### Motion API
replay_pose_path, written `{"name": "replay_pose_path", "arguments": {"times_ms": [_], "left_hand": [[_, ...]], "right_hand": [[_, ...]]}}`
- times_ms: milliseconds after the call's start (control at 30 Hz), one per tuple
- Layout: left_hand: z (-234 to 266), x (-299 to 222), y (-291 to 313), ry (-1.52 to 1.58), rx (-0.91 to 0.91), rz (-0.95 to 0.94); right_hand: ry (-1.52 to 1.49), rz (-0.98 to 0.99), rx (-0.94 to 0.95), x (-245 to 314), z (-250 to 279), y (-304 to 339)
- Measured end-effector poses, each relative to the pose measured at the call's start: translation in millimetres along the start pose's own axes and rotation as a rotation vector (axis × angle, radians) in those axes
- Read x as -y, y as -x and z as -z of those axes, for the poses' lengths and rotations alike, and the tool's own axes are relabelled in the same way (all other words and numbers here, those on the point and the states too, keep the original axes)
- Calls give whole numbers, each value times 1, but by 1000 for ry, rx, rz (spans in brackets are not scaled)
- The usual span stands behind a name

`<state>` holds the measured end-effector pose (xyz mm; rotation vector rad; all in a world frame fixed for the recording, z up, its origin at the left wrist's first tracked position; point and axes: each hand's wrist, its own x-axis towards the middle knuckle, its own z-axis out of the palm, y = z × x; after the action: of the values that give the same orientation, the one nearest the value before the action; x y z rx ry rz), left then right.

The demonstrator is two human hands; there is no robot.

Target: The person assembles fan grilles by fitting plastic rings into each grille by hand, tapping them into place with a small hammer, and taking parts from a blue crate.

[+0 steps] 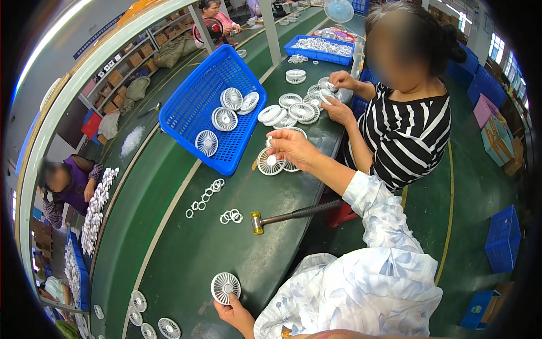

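My left hand (236, 317), low in the view, grips a round white slotted fan grille (225, 288) by its edge over the green table. My right hand (294, 149) is stretched out toward the far side, its thumb and fingertips pinched on a small white plastic part (269, 141). Below those fingers lies another round white grille (270, 162). Between my two hands a mallet (258, 222) with a yellow head and black handle rests on the table. White rings lie in a small cluster (231, 216) and in a slanting row (205, 198).
A blue perforated basket (248, 125) holding several grilles stands tilted beyond the rings. Opposite my right arm, a co-worker in a striped top (403, 130) handles grilles near a pile (302, 111). More grilles (169, 327) lie at lower left. A blue tray (319, 50) of small white parts stands far off.
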<state>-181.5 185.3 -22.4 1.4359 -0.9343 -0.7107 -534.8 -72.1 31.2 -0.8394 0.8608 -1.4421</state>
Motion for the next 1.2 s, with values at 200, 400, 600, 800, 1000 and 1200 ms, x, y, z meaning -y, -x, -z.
{"name": "replay_pose_path", "arguments": {"times_ms": [200, 400, 600, 800, 1000, 1200], "left_hand": [[-2, 5, 2, 25, 29, 6], [4, 0, 6, -38, 17, -30], [-4, 1, 0, -7, 27, -10], [-6, 4, -4, -8, 8, -32], [2, 18, 6, -46, -71, -22], [-2, 22, 6, -53, -66, 36]], "right_hand": [[309, 170, 75, 7, -6, 18], [762, 747, 276, 45, -96, 30], [881, 1159, 273, 135, -173, -43], [886, 1316, 260, 199, -257, -135], [1042, 1409, 15, 252, -379, -198], [1516, 1149, -28, 248, -418, -281]]}}
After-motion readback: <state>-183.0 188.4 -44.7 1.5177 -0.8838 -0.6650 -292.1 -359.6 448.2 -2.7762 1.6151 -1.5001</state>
